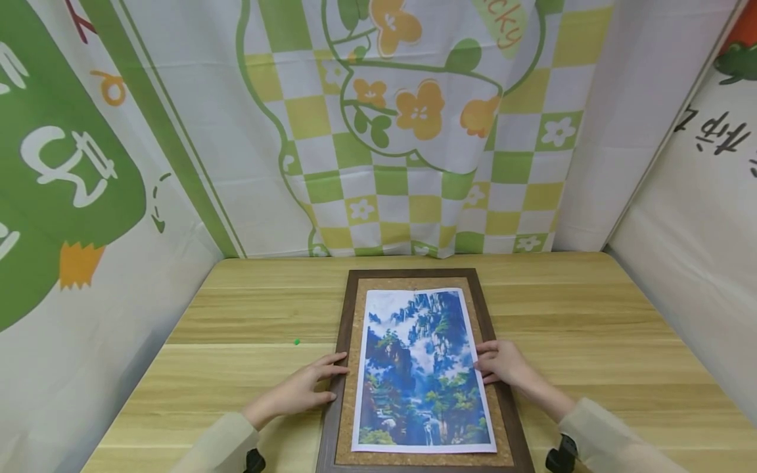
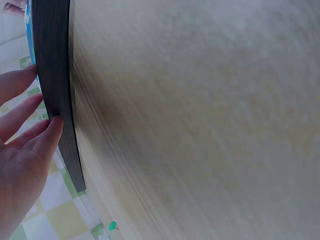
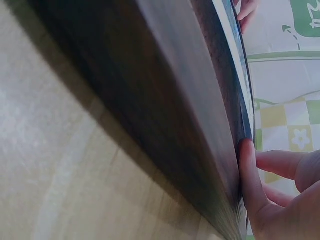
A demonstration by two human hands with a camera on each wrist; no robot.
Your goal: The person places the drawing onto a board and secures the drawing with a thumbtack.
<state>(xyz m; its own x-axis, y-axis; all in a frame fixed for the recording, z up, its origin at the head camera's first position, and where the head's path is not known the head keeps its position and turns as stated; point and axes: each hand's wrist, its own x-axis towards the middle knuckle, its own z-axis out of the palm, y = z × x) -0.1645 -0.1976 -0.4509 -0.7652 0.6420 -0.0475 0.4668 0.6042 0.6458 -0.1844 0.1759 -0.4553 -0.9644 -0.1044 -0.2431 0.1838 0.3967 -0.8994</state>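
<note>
On the board (image 1: 512, 420) lies the print (image 1: 416, 371); the left hand (image 1: 303, 389), fingers extended, touches the board's left side, the right hand (image 1: 506, 363), loosely extended, its right.

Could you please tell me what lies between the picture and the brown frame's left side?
On that side, the head view shows a cork strip between the picture and the frame.

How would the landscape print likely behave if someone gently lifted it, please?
The print is probably floppy, since its edge looks paper-thin. It should be light for its size, seemingly just a single sheet.
</note>
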